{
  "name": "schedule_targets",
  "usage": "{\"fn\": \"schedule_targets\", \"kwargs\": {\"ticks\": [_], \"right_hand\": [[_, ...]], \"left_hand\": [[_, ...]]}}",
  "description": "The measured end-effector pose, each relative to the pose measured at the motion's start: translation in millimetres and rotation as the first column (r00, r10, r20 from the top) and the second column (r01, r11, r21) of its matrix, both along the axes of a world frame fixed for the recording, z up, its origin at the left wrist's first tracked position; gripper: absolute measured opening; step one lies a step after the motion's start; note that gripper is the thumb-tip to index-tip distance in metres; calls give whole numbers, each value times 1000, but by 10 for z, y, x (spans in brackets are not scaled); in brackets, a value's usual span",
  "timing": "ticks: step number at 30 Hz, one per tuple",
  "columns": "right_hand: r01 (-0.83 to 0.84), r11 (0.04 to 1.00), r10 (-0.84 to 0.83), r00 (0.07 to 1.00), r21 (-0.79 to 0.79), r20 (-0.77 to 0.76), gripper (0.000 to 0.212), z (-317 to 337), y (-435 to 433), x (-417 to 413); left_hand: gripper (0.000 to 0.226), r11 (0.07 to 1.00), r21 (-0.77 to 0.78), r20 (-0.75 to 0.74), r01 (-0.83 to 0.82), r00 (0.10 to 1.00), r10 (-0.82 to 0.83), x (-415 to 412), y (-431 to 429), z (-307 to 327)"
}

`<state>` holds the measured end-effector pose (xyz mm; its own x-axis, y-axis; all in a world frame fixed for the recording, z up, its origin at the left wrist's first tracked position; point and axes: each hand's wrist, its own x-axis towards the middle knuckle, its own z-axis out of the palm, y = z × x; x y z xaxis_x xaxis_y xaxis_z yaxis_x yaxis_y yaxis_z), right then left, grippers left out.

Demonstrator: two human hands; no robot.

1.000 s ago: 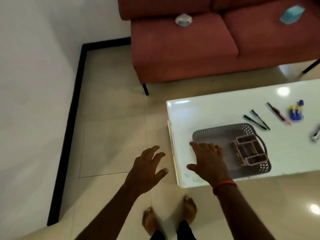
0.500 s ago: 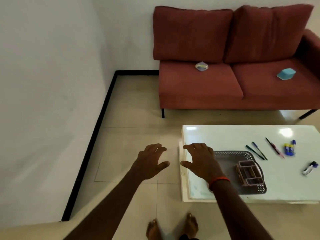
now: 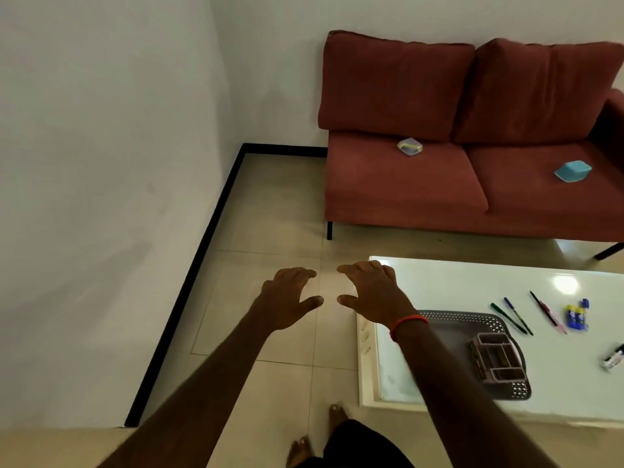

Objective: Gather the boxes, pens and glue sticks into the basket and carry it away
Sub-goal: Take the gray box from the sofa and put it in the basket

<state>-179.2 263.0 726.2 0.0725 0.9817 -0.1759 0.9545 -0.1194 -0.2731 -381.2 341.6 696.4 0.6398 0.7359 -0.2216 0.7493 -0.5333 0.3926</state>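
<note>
your left hand [image 3: 287, 298] and right hand [image 3: 373, 292] are both held out in front of you, palms down, fingers spread and curled, gripping nothing. the left hand is over the floor; the right hand is over the near left corner of the white bench [image 3: 439, 285]. the grey basket [image 3: 472, 319] lies on the bench, partly hidden by your right forearm, with a pink organiser [image 3: 496, 361] inside it. three pens [image 3: 515, 317] lie on the bench beyond the basket, the glue sticks [image 3: 577, 317] just past them. a clear box [image 3: 409, 146] and a blue box [image 3: 573, 170] rest on the red sofa [image 3: 405, 184], well apart.
</note>
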Motion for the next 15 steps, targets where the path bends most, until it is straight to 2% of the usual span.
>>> {"fn": "schedule_targets", "kwargs": {"ticks": [5, 8, 10, 15], "right_hand": [[33, 999, -32, 999, 27, -11, 65, -83, 329, 93], [38, 999, -38, 999, 22, -17, 67, -138, 551, 221], [39, 999, -39, 999, 17, -7, 68, -168, 719, 344], [94, 995, -94, 995, 22, -31, 69, -206, 1193, 729]], "left_hand": [[101, 999, 11, 33, -32, 999, 31, 136, 268, -6], [111, 999, 34, 37, -33, 999, 31, 277, 487, -37], [109, 999, 45, 20, -17, 1000, 16, 413, 675, -20], [89, 994, 105, -6, 19, 1000, -18, 759, 1209, -81]]}}
